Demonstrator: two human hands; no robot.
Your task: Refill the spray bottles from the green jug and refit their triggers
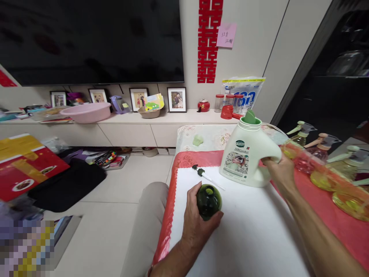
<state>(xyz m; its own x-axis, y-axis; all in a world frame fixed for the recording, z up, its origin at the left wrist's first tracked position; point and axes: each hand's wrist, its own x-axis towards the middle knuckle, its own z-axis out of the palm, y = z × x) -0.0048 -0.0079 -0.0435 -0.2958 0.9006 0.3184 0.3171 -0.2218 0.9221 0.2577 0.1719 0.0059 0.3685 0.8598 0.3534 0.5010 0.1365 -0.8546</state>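
My left hand (196, 219) is wrapped round a dark green round bottle (210, 201), whose open neck faces up. A large pale green jug (240, 154) stands upright beyond it, uncapped, with a green spout in its mouth. Its handle is gripped by my right hand (278, 165). Between bottle and jug, a dark pump head with a clear tube (206, 176) lies on the white sheet (245, 227). A pale green piece (198, 140) rests on the floral cloth near the table's far edge.
Spray bottles (317, 150) line the right side of the table. Behind, a white cabinet (127, 132) bears a pink basin (88, 111), picture frames, red-lidded jars (230, 100) and a red pot (203, 105). Bags and boxes (31, 165) lie on the left floor.
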